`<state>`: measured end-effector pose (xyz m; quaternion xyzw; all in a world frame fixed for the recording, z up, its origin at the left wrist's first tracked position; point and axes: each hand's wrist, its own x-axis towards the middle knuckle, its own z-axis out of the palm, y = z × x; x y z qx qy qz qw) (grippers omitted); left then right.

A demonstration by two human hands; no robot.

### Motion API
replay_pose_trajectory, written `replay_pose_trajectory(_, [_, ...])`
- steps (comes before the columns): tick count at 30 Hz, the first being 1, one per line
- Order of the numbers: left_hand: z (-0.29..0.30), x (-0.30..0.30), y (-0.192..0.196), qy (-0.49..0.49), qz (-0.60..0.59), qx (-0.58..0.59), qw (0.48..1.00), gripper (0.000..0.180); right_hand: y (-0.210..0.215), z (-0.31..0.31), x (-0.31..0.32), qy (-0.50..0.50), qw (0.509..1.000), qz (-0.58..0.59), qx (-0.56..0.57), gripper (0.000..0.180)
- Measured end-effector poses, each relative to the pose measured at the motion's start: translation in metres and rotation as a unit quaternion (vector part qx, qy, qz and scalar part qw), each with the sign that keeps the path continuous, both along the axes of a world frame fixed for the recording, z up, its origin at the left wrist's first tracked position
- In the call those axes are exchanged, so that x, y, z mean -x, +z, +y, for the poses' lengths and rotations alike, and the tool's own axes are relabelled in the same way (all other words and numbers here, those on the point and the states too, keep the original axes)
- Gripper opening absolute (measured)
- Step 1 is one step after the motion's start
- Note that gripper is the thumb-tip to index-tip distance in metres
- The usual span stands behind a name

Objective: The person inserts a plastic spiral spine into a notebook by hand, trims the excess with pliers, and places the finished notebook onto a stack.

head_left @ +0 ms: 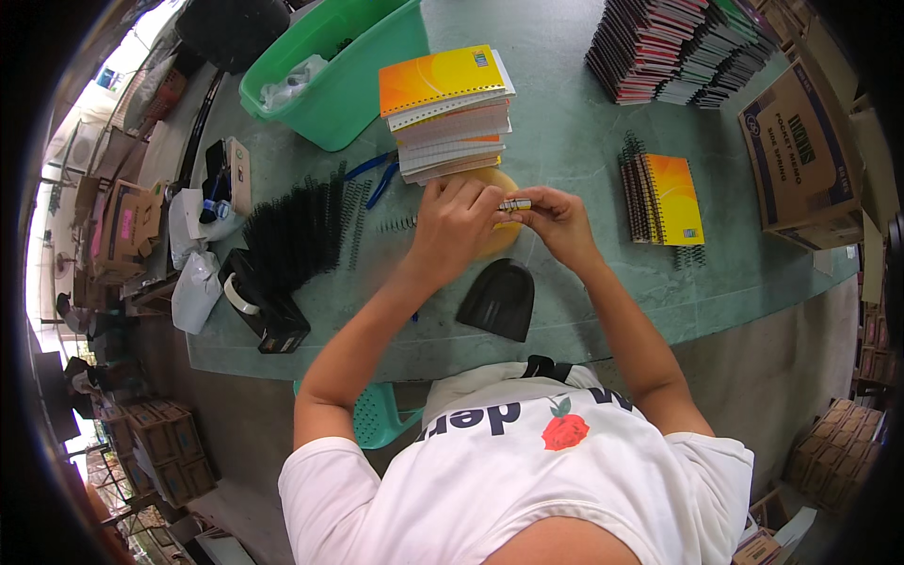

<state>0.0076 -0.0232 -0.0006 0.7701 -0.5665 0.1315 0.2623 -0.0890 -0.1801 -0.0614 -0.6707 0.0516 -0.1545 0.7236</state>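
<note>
Both of my hands meet in front of the stack of punched notepads [443, 80], over a round yellowish disc [496, 247]. Between them is a small notepad [514, 204], seen edge-on and mostly hidden by fingers. My right hand [557, 226] pinches its right end. My left hand [456, 226] is closed at its left side, and a black spiral coil [397, 225] pokes out beyond that hand. How far the coil runs into the pad's holes is hidden. Blue-handled pliers [380, 181] lie left of the stack. Loose black coils [299, 221] are heaped farther left.
Coil-bound notepads [671, 200] lie to the right, beside a cardboard box [800, 151]. Tall piles of bound notebooks [650, 52] stand far right. A green tub [377, 56] is at the back left. Nearer are a tape dispenser [268, 306] and a black curved piece [499, 299].
</note>
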Motion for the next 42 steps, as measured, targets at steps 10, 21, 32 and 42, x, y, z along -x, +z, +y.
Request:
replay_pose_trajectory(10, [-0.003, -0.007, -0.002, -0.013, 0.083, -0.080, 0.993, 0.013, -0.009, 0.007, 0.004, -0.052, 0.998, -0.018, 0.029, 0.025])
replay_pose_trajectory(21, [-0.006, 0.001, 0.011, -0.015, 0.049, -0.020, 0.999, 0.020, -0.030, 0.005, 0.008, 0.004, 1.000, -0.009, -0.010, 0.029])
replay_pose_trajectory(32, [0.002, 0.003, 0.017, 0.031, -0.002, -0.011, 0.999, 0.029, -0.010, 0.016, -0.002, 0.008, 0.996, -0.085, -0.028, 0.027])
replay_pose_trajectory(42, [0.005, 0.007, 0.011, 0.018, 0.044, -0.068, 0.997, 0.026, -0.005, 0.017, 0.006, 0.010, 0.993, -0.070, -0.092, 0.022])
